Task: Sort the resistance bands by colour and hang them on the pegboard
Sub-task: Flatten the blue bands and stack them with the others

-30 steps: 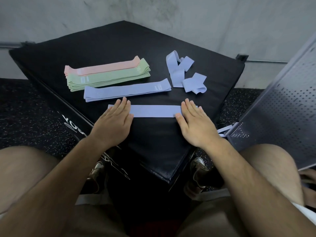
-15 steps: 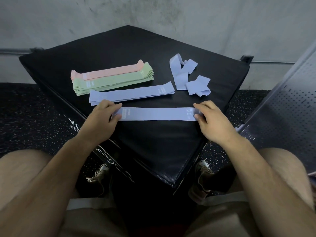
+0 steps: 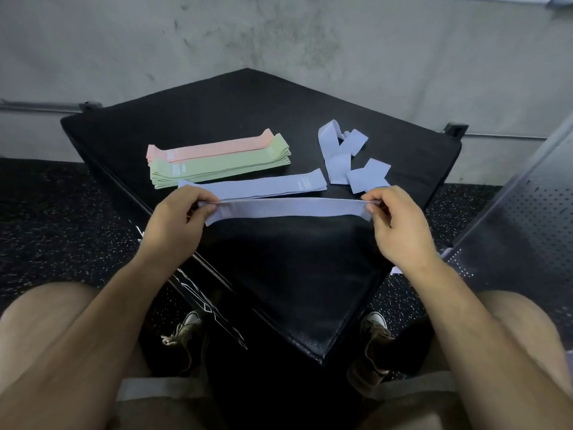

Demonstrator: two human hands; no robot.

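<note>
A lilac resistance band (image 3: 288, 208) is stretched flat between my hands, lifted slightly off the black padded box (image 3: 297, 274). My left hand (image 3: 176, 221) pinches its left end and my right hand (image 3: 400, 225) pinches its right end. Just behind it a second lilac band (image 3: 263, 186) lies flat. Farther back left is a stack of green bands (image 3: 217, 167) with a pink band (image 3: 210, 147) behind it. Crumpled lilac bands (image 3: 347, 156) lie at the back right. The grey perforated pegboard (image 3: 521, 218) leans at the right edge.
The box stands on dark speckled floor (image 3: 62, 218) against a grey concrete wall (image 3: 279, 35). My knees and shoes (image 3: 186, 330) flank the box's near corner. A scrap of lilac band (image 3: 395, 270) shows under the pegboard's lower edge.
A second ago both palms pressed the lilac band flat on the box. The hands then slid to its ends, and now they pinch the ends and have raised it slightly.
</note>
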